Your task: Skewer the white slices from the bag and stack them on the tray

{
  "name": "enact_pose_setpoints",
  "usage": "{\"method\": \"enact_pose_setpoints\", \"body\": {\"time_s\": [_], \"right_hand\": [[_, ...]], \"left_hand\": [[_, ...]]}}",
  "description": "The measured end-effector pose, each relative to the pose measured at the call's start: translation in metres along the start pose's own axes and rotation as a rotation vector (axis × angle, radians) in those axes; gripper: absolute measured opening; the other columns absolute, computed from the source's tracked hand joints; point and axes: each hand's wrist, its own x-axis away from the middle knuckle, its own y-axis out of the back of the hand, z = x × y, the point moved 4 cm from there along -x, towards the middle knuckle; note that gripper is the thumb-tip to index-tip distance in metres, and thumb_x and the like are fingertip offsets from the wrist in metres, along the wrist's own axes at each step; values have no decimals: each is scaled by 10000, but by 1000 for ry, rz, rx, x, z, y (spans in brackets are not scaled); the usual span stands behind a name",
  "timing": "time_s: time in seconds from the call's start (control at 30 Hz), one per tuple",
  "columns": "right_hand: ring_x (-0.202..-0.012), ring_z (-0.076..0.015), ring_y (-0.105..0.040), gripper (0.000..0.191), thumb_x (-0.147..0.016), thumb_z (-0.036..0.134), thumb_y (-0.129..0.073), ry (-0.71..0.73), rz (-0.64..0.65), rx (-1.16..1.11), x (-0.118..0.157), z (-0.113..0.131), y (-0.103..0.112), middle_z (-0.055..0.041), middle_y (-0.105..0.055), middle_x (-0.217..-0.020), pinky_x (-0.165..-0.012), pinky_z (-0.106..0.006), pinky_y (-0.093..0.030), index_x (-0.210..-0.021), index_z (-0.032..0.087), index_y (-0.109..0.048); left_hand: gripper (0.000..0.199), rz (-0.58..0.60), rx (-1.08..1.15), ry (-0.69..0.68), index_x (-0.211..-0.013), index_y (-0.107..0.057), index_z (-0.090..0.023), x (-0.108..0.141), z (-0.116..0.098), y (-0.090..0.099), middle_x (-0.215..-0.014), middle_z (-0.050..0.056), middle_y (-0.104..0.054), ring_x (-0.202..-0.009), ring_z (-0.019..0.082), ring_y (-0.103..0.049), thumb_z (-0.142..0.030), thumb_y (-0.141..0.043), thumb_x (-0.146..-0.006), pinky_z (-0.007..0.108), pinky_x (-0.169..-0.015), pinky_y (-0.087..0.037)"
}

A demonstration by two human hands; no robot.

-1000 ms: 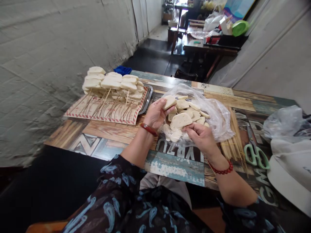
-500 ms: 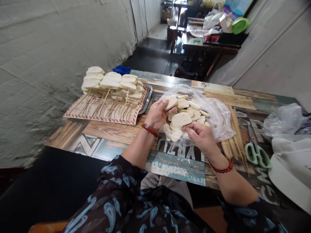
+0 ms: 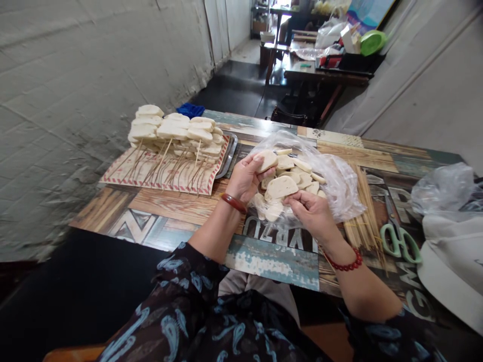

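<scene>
My left hand (image 3: 247,176) is closed around a pale bread slice (image 3: 268,161), thumb on its face. With thumb and fingers pinched, my right hand (image 3: 307,203) grips the lower right edge of another slice (image 3: 281,187). Both hands are over an opened clear plastic bag (image 3: 335,176) that holds a heap of loose slices (image 3: 302,178). To the left, skewered bread slices (image 3: 181,128) are stacked in rows, their bamboo sticks (image 3: 162,161) pointing toward me. They lie on printed paper (image 3: 116,178) over a metal tray (image 3: 228,160).
Right of the bag lie a bundle of bamboo skewers (image 3: 362,216), green-handled scissors (image 3: 400,241), a white cap (image 3: 449,251) and a crumpled plastic bag (image 3: 441,186). A blue cloth (image 3: 190,109) is at the table's far edge. Another cluttered table (image 3: 324,74) stands beyond.
Hardly anything differs. The view has shifted very slightly; both hands keep their grips in the same places over the bag.
</scene>
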Motion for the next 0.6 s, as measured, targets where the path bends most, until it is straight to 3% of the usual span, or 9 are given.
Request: {"method": "enact_pose_setpoints", "body": {"time_s": [0.6], "right_hand": [[-536,-102,-405,258,-844,380,-596,-11,-5,-26,-2,-3,-1,15,-549,-621,-491,-234,-312,-789,150,-701]], "left_hand": [[364,63,-29,-100,-915,-691,-129,0,6,-1,-876,45,-721,-770,142,-686,-287,-877,-645,330,-819,-601]]}}
